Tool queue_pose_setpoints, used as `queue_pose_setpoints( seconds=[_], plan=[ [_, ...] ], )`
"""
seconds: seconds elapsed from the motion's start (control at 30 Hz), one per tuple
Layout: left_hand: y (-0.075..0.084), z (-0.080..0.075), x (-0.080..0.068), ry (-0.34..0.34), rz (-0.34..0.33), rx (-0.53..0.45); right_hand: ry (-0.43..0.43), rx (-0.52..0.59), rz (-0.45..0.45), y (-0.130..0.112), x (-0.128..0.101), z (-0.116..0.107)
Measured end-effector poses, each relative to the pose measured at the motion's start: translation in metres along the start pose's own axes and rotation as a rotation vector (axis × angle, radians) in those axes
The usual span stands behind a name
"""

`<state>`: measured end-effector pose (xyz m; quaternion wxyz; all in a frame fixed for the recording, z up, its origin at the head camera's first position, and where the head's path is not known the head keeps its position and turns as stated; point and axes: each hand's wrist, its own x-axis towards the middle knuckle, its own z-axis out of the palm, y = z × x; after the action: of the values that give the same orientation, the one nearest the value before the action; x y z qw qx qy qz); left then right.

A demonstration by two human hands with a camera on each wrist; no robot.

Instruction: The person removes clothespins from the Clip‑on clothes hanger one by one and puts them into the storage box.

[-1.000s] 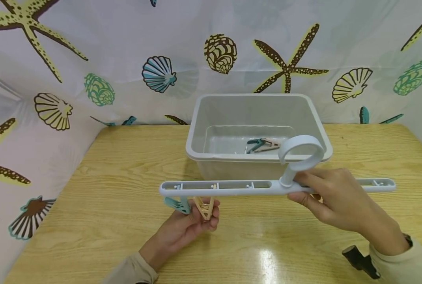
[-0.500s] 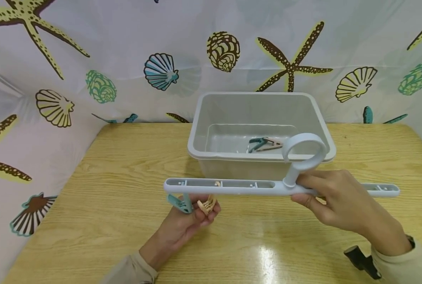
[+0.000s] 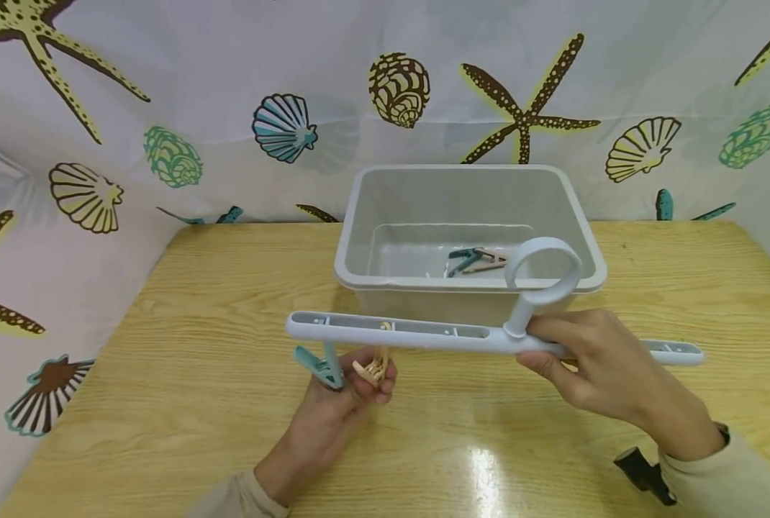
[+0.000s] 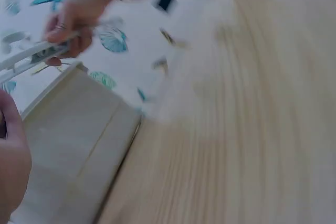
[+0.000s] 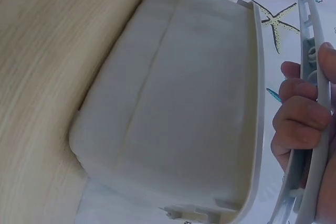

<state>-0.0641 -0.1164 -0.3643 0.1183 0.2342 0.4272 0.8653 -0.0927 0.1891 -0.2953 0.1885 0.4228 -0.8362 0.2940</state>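
A pale blue-white hanger (image 3: 437, 337) with a ring-shaped hook spans the head view, held in the air before the bin. My right hand (image 3: 608, 370) grips its bar just right of the hook; curled fingers (image 5: 302, 114) show around the bar in the right wrist view. Two clothespins hang from the hanger's left part: a teal one (image 3: 325, 365) near the end and a beige one (image 3: 373, 368) further in. My left hand (image 3: 333, 414) is under the bar, its thumb and fingers around the beige clothespin. The left wrist view shows only part of this hand (image 4: 13, 156).
A light grey plastic bin (image 3: 359, 280) stands on the wooden table (image 3: 229, 288) behind the hanger. Inside it lie a dark teal and a beige clothespin (image 3: 485, 265). Behind hangs a shell-and-starfish curtain (image 3: 333, 65). A black device (image 3: 644, 475) sits by my right wrist.
The beige clothespin has turned from pointing down to a slant under the bar. The hanger has tilted, its left end now higher than its right. My right hand keeps its grip.
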Motion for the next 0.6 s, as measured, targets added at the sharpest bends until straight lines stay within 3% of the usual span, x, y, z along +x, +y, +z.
queue_pose_setpoints(
  seconds=[0.07, 0.13, 0.3, 0.53, 0.6],
  plan=[
    [-0.003, 0.001, 0.0, -0.041, -0.073, -0.141, 0.011, 0.018, -0.011, 0.002, 0.0, 0.003],
    [-0.002, 0.002, 0.001, -0.043, -0.048, -0.15, 0.03, -0.003, -0.016, 0.001, -0.001, 0.005],
    [0.007, 0.002, 0.005, 0.12, 0.166, 0.203, 0.072, -0.121, -0.013, -0.004, -0.001, 0.004],
    [0.024, -0.002, 0.008, 0.16, 0.367, 0.476, 0.105, -0.185, -0.047, -0.006, 0.001, -0.004],
    [0.03, -0.004, 0.008, 0.176, 0.395, 0.545, 0.091, -0.189, -0.028, -0.005, 0.0, -0.006]
  ],
)
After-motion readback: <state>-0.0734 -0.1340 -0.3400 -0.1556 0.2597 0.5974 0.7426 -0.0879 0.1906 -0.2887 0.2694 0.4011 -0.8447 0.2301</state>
